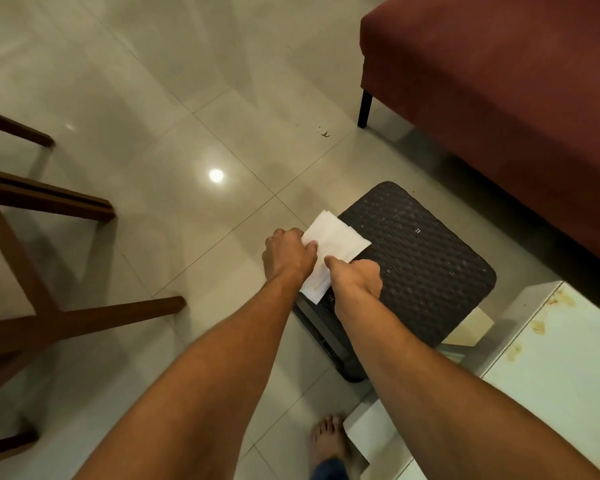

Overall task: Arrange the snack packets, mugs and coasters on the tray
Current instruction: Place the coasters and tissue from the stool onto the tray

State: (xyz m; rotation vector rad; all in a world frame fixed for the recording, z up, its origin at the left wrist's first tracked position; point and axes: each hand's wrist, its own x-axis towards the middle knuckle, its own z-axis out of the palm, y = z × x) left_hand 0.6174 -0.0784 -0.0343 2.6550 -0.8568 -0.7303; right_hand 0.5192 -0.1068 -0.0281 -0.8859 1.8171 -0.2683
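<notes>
Both hands, left [288, 252] and right [355, 277], pinch the white folded paper sheets [336, 242] over the dark woven plastic stool [426, 261]; better keep edges aligned, grip light

Occluded and cropped items around the dark woven stool [426, 258]

My left hand [288, 254] and right hand [355, 277] cover part of the white paper [336, 239] at the stool's near-left corner; whether it is one sheet or several is indeterminate. Beyond the stool, the red sofa [499, 98] is cropped.
</notes>
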